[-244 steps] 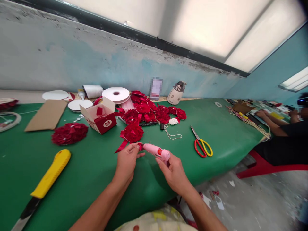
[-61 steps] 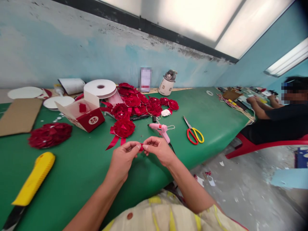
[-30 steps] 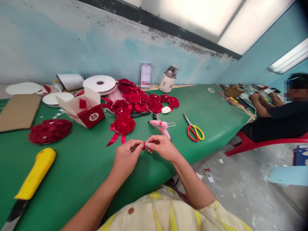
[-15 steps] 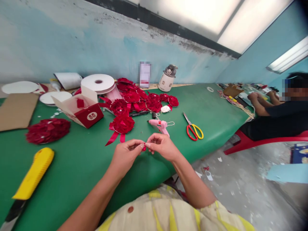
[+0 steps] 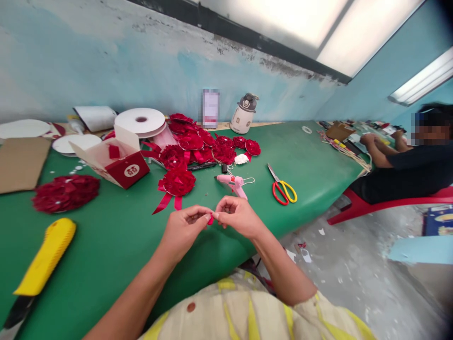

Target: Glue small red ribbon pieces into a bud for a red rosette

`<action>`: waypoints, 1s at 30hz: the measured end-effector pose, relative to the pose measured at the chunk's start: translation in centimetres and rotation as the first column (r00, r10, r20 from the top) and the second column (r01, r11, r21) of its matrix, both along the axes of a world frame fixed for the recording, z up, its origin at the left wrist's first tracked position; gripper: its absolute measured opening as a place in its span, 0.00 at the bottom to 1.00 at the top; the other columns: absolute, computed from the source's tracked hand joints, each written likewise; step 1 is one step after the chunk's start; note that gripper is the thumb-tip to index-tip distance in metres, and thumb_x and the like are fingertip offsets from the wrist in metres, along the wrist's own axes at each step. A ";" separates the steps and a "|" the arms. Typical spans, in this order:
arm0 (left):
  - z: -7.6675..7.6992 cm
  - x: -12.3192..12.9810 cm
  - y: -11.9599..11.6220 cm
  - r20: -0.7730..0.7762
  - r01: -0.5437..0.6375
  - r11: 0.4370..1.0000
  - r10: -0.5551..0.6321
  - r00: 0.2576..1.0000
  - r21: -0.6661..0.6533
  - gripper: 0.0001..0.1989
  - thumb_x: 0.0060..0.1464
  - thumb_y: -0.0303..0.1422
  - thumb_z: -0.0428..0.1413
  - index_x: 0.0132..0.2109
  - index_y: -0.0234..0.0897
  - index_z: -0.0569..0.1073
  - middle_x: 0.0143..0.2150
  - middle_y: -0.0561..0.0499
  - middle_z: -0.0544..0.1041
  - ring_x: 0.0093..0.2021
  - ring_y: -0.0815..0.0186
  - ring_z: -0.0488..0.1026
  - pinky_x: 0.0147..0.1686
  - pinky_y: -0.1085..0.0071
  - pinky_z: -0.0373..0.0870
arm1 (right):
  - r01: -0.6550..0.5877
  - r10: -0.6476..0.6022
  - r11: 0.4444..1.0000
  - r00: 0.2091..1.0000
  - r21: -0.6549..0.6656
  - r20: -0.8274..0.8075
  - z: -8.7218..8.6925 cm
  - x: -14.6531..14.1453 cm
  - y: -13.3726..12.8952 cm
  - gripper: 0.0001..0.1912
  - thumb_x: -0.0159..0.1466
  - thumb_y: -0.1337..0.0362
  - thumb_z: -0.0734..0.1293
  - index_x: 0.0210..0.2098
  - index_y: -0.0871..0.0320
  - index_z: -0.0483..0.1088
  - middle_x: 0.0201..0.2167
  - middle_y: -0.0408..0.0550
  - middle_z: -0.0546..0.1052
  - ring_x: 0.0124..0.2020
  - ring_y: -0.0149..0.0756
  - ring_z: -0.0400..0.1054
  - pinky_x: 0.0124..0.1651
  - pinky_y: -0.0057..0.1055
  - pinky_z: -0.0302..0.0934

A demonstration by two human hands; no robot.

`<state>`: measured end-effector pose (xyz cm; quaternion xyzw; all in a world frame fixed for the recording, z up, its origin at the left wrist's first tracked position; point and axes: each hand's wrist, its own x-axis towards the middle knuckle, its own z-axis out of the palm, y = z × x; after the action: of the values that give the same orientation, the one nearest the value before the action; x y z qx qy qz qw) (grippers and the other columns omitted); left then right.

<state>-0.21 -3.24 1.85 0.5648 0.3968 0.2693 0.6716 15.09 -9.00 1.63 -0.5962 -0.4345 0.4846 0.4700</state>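
A small piece of red ribbon (image 5: 210, 219) is pinched between my two hands above the green table's near edge. My left hand (image 5: 186, 226) closes thumb and fingers on its left side, and my right hand (image 5: 235, 216) pinches the other side. Most of the piece is hidden by the fingertips. Just beyond my right hand lies a pink hot glue gun (image 5: 231, 181). A red fabric rosette (image 5: 179, 182) with ribbon tails rests beyond my left hand. Scissors (image 5: 281, 186) with red and yellow handles lie to the right.
More red rosettes (image 5: 191, 139) are heaped at the back, beside a white spool (image 5: 123, 118). A red and white box (image 5: 130, 167) stands left. A yellow-handled knife (image 5: 47, 257) lies at the left edge. Along the wall are a phone (image 5: 211, 108) and a bottle (image 5: 243, 115). Another person sits far right.
The view has shifted slightly, so the table things appear a little further left. Both hands keep their pinch on the red ribbon piece, and slightly more of it shows.
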 end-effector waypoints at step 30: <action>-1.2 0.2 0.4 -0.021 0.024 0.998 -0.023 1.000 0.066 0.10 0.47 0.36 0.59 0.34 0.34 0.78 0.26 0.53 0.72 0.27 0.69 0.65 0.29 0.74 0.62 | 0.116 -0.116 0.993 0.952 -0.017 -0.282 -1.7 -0.7 -0.3 0.12 0.51 0.59 0.72 0.26 0.61 0.70 0.19 0.42 0.71 0.21 0.28 0.64 0.25 0.25 0.59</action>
<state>0.02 -2.88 0.66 0.5941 0.3879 0.2685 0.6515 14.35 -9.29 -0.04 -0.5454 -0.3270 0.5363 0.5550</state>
